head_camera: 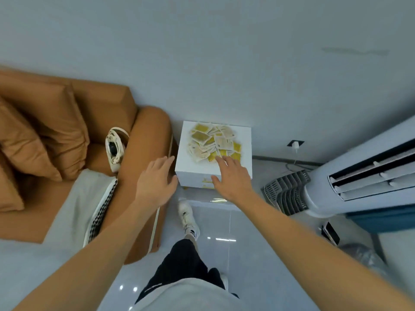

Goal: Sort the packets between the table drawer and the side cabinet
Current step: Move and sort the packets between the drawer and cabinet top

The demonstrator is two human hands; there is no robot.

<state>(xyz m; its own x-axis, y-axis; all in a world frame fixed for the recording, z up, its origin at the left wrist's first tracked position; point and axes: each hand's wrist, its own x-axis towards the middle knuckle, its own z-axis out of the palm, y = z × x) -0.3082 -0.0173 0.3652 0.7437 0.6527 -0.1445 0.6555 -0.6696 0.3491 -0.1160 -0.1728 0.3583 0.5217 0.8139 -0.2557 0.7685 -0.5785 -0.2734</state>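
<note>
A small white side cabinet stands against the wall, with gold-trimmed drawer fronts low on its near face. A loose heap of yellow and cream packets covers its top. My right hand reaches over the cabinet's near edge, fingers spread, fingertips at the nearest yellow packets; it holds nothing. My left hand hovers open just left of the cabinet's front corner, above the sofa arm, and is empty too. No table drawer is in view.
A brown sofa with cushions, a white bag and a pale cloth fills the left. A tall white air conditioner and a grey grille stand right. My foot in a white shoe is on the glossy floor before the cabinet.
</note>
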